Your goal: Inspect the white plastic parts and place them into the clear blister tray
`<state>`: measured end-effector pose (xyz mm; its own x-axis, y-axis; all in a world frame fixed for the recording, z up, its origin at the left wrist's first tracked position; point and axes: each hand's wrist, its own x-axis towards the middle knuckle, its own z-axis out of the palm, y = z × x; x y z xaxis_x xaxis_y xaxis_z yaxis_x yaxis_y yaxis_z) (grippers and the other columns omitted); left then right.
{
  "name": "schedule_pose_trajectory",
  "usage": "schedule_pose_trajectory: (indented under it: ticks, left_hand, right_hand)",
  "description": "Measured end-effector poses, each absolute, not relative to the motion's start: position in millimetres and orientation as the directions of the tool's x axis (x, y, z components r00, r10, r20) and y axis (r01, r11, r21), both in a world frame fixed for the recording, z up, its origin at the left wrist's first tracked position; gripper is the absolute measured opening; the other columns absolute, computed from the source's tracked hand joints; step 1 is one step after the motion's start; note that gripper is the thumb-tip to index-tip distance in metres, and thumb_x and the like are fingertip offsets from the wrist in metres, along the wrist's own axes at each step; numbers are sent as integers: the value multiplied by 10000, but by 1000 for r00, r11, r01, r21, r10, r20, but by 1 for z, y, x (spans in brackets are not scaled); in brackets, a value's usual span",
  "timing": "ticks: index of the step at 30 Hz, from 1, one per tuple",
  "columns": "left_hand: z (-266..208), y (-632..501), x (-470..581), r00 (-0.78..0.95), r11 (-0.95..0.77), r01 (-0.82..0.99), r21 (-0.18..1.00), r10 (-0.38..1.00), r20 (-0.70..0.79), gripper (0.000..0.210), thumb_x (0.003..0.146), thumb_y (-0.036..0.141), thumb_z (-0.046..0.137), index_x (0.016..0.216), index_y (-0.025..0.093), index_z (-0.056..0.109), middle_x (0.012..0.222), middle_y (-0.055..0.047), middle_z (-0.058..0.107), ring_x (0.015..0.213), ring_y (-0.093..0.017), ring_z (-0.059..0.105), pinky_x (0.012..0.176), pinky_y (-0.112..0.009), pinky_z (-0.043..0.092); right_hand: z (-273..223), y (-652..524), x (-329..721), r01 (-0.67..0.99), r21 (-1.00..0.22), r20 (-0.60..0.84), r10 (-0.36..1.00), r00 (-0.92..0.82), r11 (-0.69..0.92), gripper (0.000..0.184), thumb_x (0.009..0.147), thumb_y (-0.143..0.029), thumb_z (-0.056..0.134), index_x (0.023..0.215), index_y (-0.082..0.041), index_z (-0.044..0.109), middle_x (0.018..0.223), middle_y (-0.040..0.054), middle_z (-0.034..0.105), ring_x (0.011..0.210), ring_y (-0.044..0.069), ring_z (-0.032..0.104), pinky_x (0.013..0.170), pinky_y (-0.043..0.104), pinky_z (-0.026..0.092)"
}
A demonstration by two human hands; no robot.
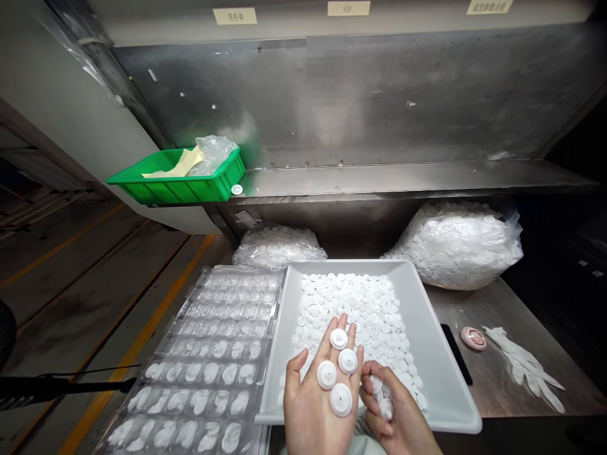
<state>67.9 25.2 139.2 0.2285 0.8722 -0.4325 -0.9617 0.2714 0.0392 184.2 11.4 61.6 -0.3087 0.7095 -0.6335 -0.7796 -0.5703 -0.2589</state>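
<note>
**White and Grey, With One Bright Green**

Small round white plastic discs (341, 400) match the white fabric glove (515, 359). The rectangular plastic tray (437, 363) is light grey. White patches form a grid across the clear plastic blister sheet (203, 351). The rectangular plastic bin (180, 189) is vivid green, the rounded case (473, 339) pink. Yellow stripes (140, 341) line the dark grey floor (61, 306).

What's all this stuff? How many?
Labels: 3, cream, top
Shelf: 1, grey, back
Bin: 1, green, shelf
Paper: some, cream, bin
Plastic: some, clear, bin
Loose disc: 1, white, shelf
Stuffed bags: 2, clear, behind tray
Tray: 1, grey, centre
Discs: many, white, tray, four on left palm
Pocketed plastic: some, clear, left
Bench: 1, metallic, below
Flat thing: 1, black, right
Round thing: 1, pink, right
Glove: at least 1, white, right
Left hand: 1, bare, over tray
Right hand: 1, bare, beside left
</note>
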Motion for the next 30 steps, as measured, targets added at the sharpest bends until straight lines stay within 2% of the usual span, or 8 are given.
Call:
schedule_pose_trajectory:
  ticks: [10, 17, 20, 23, 25, 26, 28, 30]
  left_hand:
    - [137, 23, 68, 227, 276, -959, 64, 885, -407, 709, 786, 386, 407, 1416, 120, 218, 1432, -99, 387, 1319, -245, 334, 1108, -379, 273]
    - [136, 29, 69, 83, 201, -969, 142, 811, -580, 574, 800, 290, 392, 1320, 50, 375, 1304, -183, 525, 1227, -294, 465, 1002, -401, 435]
    - [129, 33, 66, 49, 181, -973, 146, 773, -633, 444, 835, 230, 394, 1247, 74, 446, 1140, -151, 618, 1084, -227, 579, 908, -317, 508]
    - [112, 38, 55, 73, 224, -962, 153, 758, -648, 268, 858, 152, 399, 1090, 92, 519, 896, -67, 631, 703, -73, 608, 574, -142, 516]
    - [96, 43, 41, 69, 260, -944, 204, 758, -649, 140, 871, 146, 424, 934, 105, 543, 762, -4, 577, 487, -13, 466, 340, -98, 331]
    - [88, 45, 31, 42, 267, -930, 253, 760, -648, 100, 872, 169, 456, 879, 116, 541, 721, 24, 549, 441, -7, 406, 308, -108, 269]
    - [69, 52, 5, -65, 256, -884, 390, 760, -646, 120, 863, 249, 517, 860, 132, 548, 690, 50, 527, 438, -17, 391, 334, -133, 295]
    - [52, 60, -29, -234, 213, -802, 558, 746, -623, 182, 857, 307, 528, 926, 142, 562, 765, 23, 570, 536, -55, 492, 444, -189, 427]
  right_hand:
    - [58, 10, 184, -775, -278, -641, 711, -290, -567, 246, 640, -342, 760, 702, -154, 614, 565, -53, 495, 388, 2, 314, 323, 133, 95]
    - [59, 10, 184, -778, -286, -652, 709, -270, -559, 261, 621, -342, 771, 691, -146, 615, 565, -52, 492, 393, 1, 319, 327, 134, 96]
    - [58, 9, 184, -776, -297, -648, 714, -265, -557, 245, 636, -335, 763, 696, -148, 617, 570, -50, 495, 393, 3, 316, 329, 137, 103]
    - [53, 9, 185, -772, -302, -645, 716, -266, -560, 253, 629, -346, 768, 696, -154, 618, 565, -52, 496, 385, 4, 305, 327, 143, 101]
    - [49, 9, 188, -765, -303, -643, 714, -276, -569, 260, 625, -359, 772, 693, -162, 616, 557, -58, 495, 372, 3, 291, 324, 147, 94]
    - [47, 8, 189, -759, -301, -643, 711, -286, -577, 263, 621, -362, 775, 686, -166, 612, 553, -61, 494, 364, 2, 286, 322, 148, 91]
    - [43, 8, 192, -741, -296, -644, 698, -312, -604, 264, 625, -366, 776, 673, -173, 603, 547, -65, 493, 352, 2, 283, 320, 149, 97]
    - [40, 7, 194, -715, -295, -645, 684, -341, -634, 266, 628, -370, 776, 666, -178, 595, 535, -70, 488, 328, -2, 266, 316, 152, 112]
